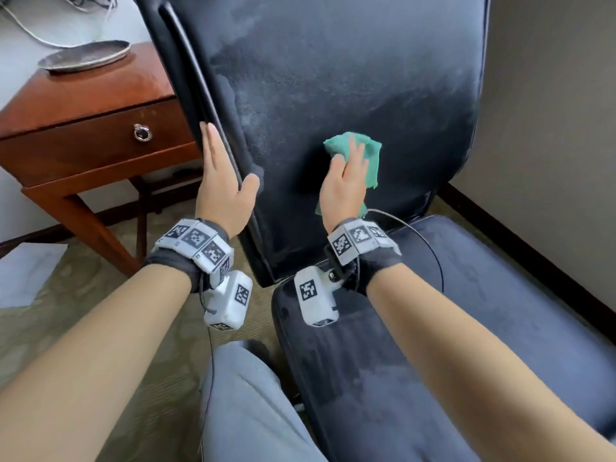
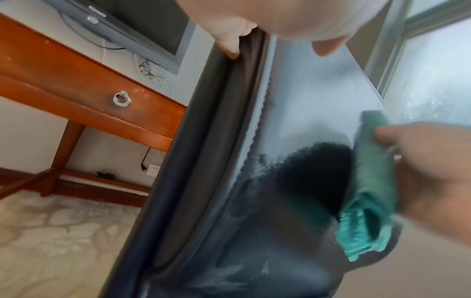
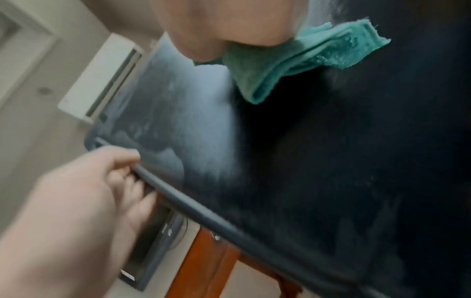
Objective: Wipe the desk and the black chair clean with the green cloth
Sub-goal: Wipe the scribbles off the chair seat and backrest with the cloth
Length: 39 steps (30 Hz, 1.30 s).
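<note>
The black chair's tall back [image 1: 333, 78] stands in front of me, grey with dust, with a dark clean patch [image 1: 310, 175] low in its middle. My right hand [image 1: 348, 155] lies flat on the bunched green cloth [image 1: 371, 158] and presses it against the chair back just right of that patch. The cloth [image 2: 372, 181] sticks out above the fingers and below the palm. My left hand [image 1: 220, 168] grips the chair back's left edge, with the thumb on the front face and the fingers [image 3: 122, 181] curled behind the piping. The chair seat [image 1: 466, 328] below is dusty too.
The wooden desk [image 1: 93, 91], with a ring-pull drawer [image 1: 142, 132] and a metal plate [image 1: 85, 56], stands close on the chair's left. A wall [image 1: 550, 128] runs along the right. White paper [image 1: 26, 271] lies on the carpet. My grey-trousered knee [image 1: 253, 411] is beside the seat.
</note>
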Each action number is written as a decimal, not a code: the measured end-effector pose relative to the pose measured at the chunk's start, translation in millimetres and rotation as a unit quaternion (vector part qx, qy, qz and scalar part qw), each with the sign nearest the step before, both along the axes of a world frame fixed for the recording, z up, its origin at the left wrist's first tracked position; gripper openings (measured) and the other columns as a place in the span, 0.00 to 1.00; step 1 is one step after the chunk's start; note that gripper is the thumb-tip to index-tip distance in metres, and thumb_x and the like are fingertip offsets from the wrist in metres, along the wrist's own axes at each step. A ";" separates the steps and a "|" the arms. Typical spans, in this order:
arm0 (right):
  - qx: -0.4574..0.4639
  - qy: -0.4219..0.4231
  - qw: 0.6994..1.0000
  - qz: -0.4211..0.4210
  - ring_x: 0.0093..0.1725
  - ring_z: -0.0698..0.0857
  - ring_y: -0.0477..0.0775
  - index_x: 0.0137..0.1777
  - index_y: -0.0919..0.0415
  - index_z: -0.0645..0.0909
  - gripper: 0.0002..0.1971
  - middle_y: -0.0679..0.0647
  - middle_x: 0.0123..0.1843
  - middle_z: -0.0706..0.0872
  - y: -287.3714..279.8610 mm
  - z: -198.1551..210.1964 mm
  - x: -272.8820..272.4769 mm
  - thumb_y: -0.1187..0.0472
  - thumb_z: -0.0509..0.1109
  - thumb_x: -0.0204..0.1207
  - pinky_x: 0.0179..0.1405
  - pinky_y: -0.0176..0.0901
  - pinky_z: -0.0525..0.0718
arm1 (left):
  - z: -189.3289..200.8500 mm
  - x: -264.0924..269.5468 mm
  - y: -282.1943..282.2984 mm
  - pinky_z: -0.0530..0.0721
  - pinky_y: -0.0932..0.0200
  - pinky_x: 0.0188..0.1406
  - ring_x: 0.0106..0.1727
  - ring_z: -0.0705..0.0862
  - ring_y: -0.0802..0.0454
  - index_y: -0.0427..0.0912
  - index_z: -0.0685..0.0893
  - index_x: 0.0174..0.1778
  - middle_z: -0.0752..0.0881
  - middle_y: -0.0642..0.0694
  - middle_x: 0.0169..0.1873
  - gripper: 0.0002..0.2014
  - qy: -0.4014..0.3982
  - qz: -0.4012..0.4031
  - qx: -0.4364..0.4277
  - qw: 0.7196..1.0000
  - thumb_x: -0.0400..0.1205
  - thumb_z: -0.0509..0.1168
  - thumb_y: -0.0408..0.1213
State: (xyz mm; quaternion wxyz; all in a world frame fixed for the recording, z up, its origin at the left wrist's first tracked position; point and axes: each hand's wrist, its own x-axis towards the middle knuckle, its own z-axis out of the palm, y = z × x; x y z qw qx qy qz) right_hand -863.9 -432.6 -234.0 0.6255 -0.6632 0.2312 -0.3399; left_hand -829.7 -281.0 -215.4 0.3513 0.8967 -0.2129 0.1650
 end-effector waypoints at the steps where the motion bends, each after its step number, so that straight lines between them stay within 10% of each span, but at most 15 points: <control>1: -0.015 0.013 1.000 0.019 0.84 0.50 0.59 0.81 0.57 0.61 0.23 0.57 0.84 0.56 10.0 -5.0 4.7 0.63 0.52 0.86 0.77 0.42 0.47 | 0.6 0.7 0.7 0.39 0.75 0.73 0.84 0.43 0.48 0.33 0.40 0.83 0.40 0.38 0.83 0.40 0.006 0.000 -0.017 1.000 0.81 0.59 0.31; 7: -0.096 0.002 0.986 0.138 0.84 0.40 0.56 0.82 0.51 0.56 0.26 0.54 0.85 0.49 87.0 -40.7 -16.4 0.65 0.54 0.86 0.81 0.60 0.53 | 15.3 3.2 21.5 0.43 0.80 0.68 0.84 0.48 0.51 0.36 0.44 0.84 0.44 0.41 0.84 0.41 0.030 -0.015 0.058 0.998 0.79 0.61 0.28; 12: -0.105 0.031 0.972 0.207 0.84 0.42 0.51 0.82 0.50 0.59 0.25 0.50 0.85 0.51 79.2 -33.5 -35.9 0.64 0.52 0.86 0.73 0.32 0.52 | 31.1 -3.6 21.4 0.46 0.68 0.71 0.84 0.46 0.51 0.37 0.41 0.84 0.41 0.44 0.84 0.41 0.069 -0.011 0.115 0.991 0.82 0.61 0.29; 17: -0.059 0.072 0.964 0.250 0.73 0.72 0.51 0.73 0.54 0.75 0.20 0.50 0.77 0.72 49.8 -5.4 -57.9 0.65 0.56 0.84 0.67 0.33 0.66 | 41.8 -11.1 13.2 0.51 0.60 0.78 0.84 0.49 0.50 0.38 0.40 0.84 0.41 0.45 0.84 0.38 0.113 0.019 0.120 0.986 0.85 0.59 0.34; 23: 0.051 0.083 0.984 0.147 0.47 0.77 0.51 0.54 0.66 0.85 0.12 0.52 0.46 0.81 -28.4 15.6 -66.8 0.65 0.62 0.77 0.48 0.43 0.74 | 52.9 -24.8 -17.0 0.60 0.47 0.79 0.81 0.59 0.41 0.34 0.48 0.83 0.52 0.40 0.83 0.37 0.188 0.089 -0.008 0.978 0.82 0.61 0.39; 28: 0.052 0.054 0.995 0.070 0.42 0.75 0.49 0.47 0.65 0.82 0.09 0.54 0.44 0.78 -86.2 41.3 -60.8 0.62 0.62 0.80 0.36 0.35 0.72 | 66.1 -26.2 -38.7 0.56 0.49 0.80 0.83 0.55 0.41 0.33 0.42 0.83 0.48 0.40 0.84 0.41 0.220 0.137 -0.042 0.965 0.83 0.61 0.42; 39: -0.043 0.089 0.992 -0.077 0.59 0.80 0.60 0.65 0.60 0.81 0.19 0.59 0.58 0.84 -202.8 60.1 -22.6 0.62 0.56 0.79 0.62 0.45 0.73 | 58.3 -5.2 -78.9 0.66 0.45 0.72 0.79 0.62 0.34 0.30 0.34 0.81 0.43 0.37 0.83 0.51 0.203 0.196 -0.025 0.959 0.78 0.66 0.47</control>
